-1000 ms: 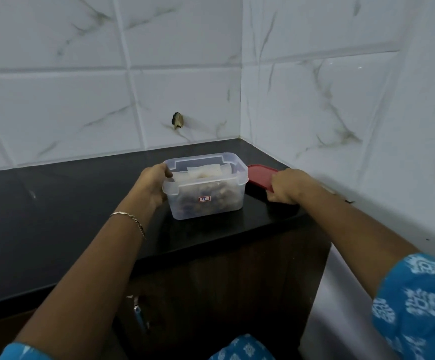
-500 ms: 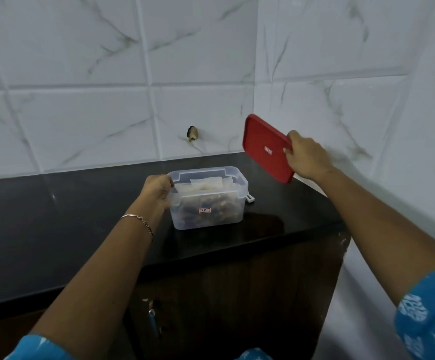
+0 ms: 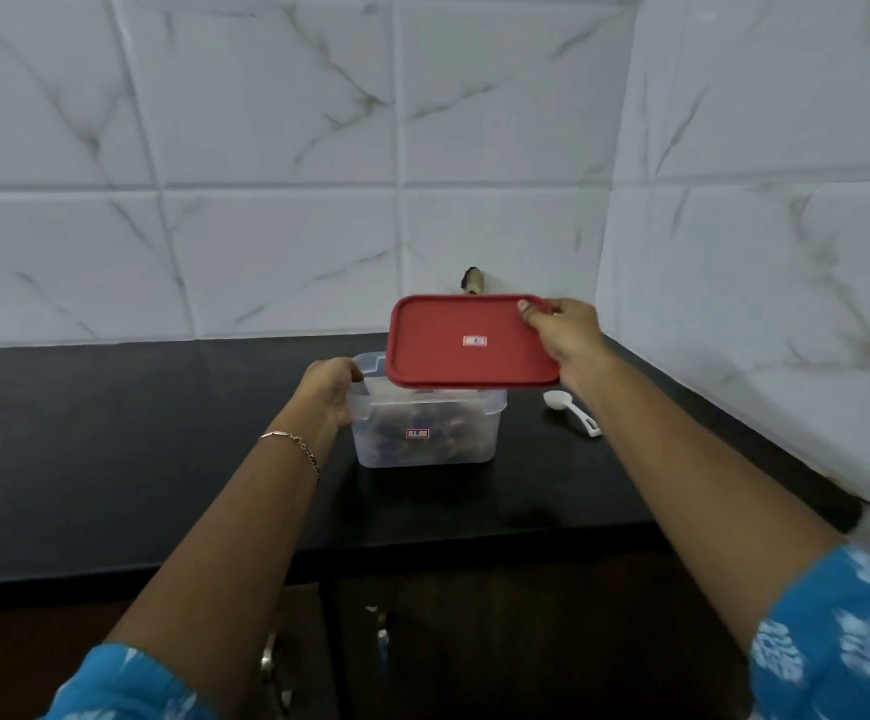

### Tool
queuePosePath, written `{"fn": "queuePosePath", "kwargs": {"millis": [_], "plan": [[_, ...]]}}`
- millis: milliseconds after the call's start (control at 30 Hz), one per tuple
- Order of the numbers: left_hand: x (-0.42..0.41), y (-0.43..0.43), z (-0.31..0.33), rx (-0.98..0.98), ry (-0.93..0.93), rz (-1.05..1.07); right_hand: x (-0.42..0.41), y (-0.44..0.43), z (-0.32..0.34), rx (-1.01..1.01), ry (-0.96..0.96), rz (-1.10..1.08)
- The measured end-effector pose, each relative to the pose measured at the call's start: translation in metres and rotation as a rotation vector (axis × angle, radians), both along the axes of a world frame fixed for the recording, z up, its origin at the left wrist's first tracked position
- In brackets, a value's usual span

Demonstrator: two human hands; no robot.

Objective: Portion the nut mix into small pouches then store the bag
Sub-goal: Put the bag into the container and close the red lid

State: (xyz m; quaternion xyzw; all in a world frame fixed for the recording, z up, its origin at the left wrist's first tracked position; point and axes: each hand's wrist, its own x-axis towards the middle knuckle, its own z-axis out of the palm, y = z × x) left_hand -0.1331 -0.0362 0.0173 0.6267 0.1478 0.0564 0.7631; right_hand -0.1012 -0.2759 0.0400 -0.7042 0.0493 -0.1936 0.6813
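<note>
A clear plastic box (image 3: 425,433) with brown nut mix and something pale inside stands on the black counter (image 3: 136,459). My left hand (image 3: 331,392) grips the box's left rim. A red rectangular lid (image 3: 469,343) hovers flat just above the box, shifted a little to the right, and covers most of its opening. My right hand (image 3: 562,335) holds that lid by its right edge, thumb on top.
A white measuring scoop (image 3: 570,410) lies on the counter right of the box. White marble-look tiled walls meet in a corner behind; a small dark fitting (image 3: 471,280) sticks out of the back wall. Dark cabinet doors with handles (image 3: 380,636) are below the counter edge.
My right hand lifted the red lid off the counter, swung it up tilted, and now holds it level over the box. The left hand stayed on the box.
</note>
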Motion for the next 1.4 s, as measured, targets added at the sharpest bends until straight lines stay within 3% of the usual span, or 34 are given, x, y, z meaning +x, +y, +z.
{"fn": "queuePosePath", "kwargs": {"millis": [133,333,500,733,1133,1400], "plan": [[0.009,0.023,-0.005,-0.043,-0.005,-0.006,0.016,0.041,-0.016,0.05,0.127,0.07],[0.013,0.029,-0.001,-0.107,-0.07,-0.036,0.029,0.072,-0.025,-0.097,0.172,0.018],[0.021,0.036,-0.003,0.309,-0.061,-0.121,0.028,0.075,-0.026,-0.249,0.211,0.068],[0.05,0.05,-0.003,0.651,-0.064,-0.229,0.044,0.06,-0.028,-0.583,0.151,0.106],[0.08,0.059,-0.01,0.844,-0.033,-0.252,0.06,0.061,-0.035,-0.792,0.131,0.077],[0.088,0.045,-0.005,1.303,-0.067,-0.07,0.052,0.069,-0.023,-1.029,0.171,0.086]]}}
